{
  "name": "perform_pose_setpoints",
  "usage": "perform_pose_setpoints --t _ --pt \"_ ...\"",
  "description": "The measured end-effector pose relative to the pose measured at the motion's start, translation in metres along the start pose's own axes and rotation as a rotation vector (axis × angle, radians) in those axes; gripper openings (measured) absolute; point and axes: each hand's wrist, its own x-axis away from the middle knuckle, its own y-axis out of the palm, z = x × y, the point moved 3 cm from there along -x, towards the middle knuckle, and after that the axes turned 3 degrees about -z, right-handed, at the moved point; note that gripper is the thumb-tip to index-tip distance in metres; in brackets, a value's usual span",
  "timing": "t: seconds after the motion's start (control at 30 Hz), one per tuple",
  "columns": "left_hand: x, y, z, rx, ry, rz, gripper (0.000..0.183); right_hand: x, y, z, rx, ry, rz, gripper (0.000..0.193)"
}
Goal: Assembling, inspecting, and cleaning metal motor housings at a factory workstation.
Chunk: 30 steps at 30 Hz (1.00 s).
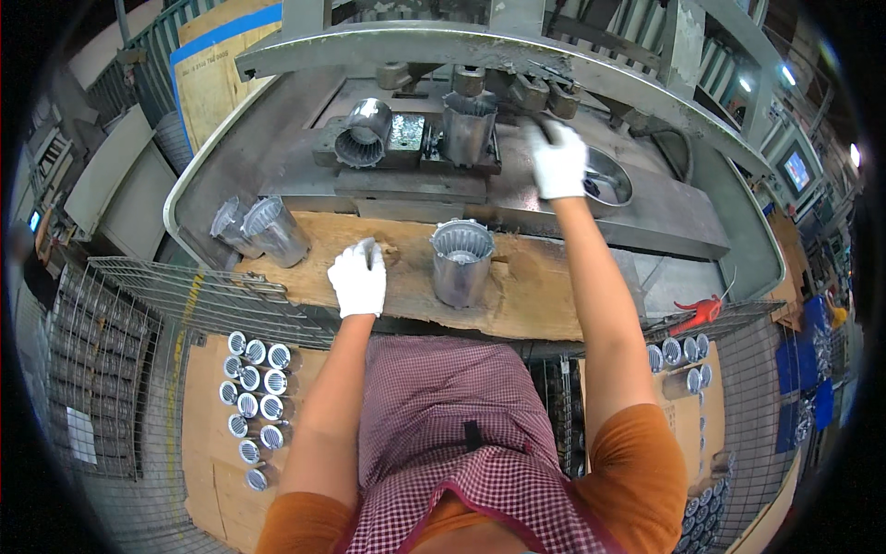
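My left hand (358, 277), in a white glove, rests on a wooden board (397, 229) with nothing visible in its fingers. To its right a ribbed metal cylinder (461, 275) stands upright on the board. My right hand (559, 159), also gloved, reaches forward beside a round metal pan (609, 180). Its fingertips blur into a dark patch, so I cannot tell whether they hold anything. Left of that hand, another cylinder (469, 129) stands upright on the machine's fixture. A further cylinder (363, 138) lies tilted on the fixture's left block, its ribbed opening facing me.
Two tilted cylinders (275, 231) sit at the board's left end. A heavy metal beam (480, 48) crosses above the fixture. A red air gun (698, 314) hangs at the right. Wire cages on both sides hold cardboard (208, 434) with rows of small metal cylinders (249, 377).
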Motion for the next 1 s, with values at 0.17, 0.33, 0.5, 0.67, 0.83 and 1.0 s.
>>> perform_pose_setpoints --t 0.17,0.33,0.5,0.67,0.83,1.0 --pt "-0.002 0.0 0.005 -0.026 -0.008 -0.027 0.024 0.004 -0.049 0.055 -0.056 0.158 0.161 0.031" --pt "-0.002 0.002 0.001 -0.001 0.037 -0.017 0.025 0.007 -0.074 0.096 -0.01 0.146 0.141 0.029" --pt "0.0 0.001 0.003 -0.017 0.008 -0.05 0.027 0.02 -0.095 0.131 0.453 0.48 -0.155 0.031" --pt "-0.001 -0.002 0.006 -0.035 -0.026 -0.066 0.028 0.054 -0.091 0.157 0.408 0.566 -0.361 0.035" --pt "-0.01 0.002 0.017 0.531 -0.191 -0.206 0.048 0.078 -0.092 0.164 0.012 0.567 -0.017 0.034" --pt "-0.004 -0.02 0.098 0.507 -0.008 -0.693 0.08 0.113 -0.083 0.169 -0.042 0.589 -0.125 0.054"
